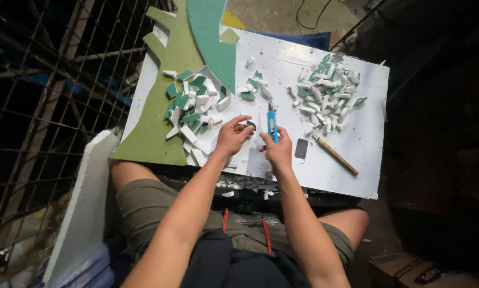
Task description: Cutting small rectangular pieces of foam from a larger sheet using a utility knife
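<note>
**Knife and foam piece held over the white board**

The right hand is closed round a blue knife, fingers wrapped on its lower end, the knife pointing away from the person. The left hand pinches a small green-and-white piece between thumb and fingertips, just beside the knife. The two hands nearly meet above the near middle of the white board, which lies across the person's lap.

Left of the left hand lies a heap of cut green and white pieces, partly on the board and partly on a green sheet that covers the board's left side. A darker teal sheet overlaps the green one at the far edge. A smaller cluster of pieces sits beyond the hands, and a larger pile lies to the right, well apart from the knife.

Just right of the right hand a small dark blade lies flat on the board, and beside it a wooden-handled tool lies aslant. White scraps are scattered under the board's near edge. A thick white foam slab leans by the person's left leg, next to a wire grid.
</note>
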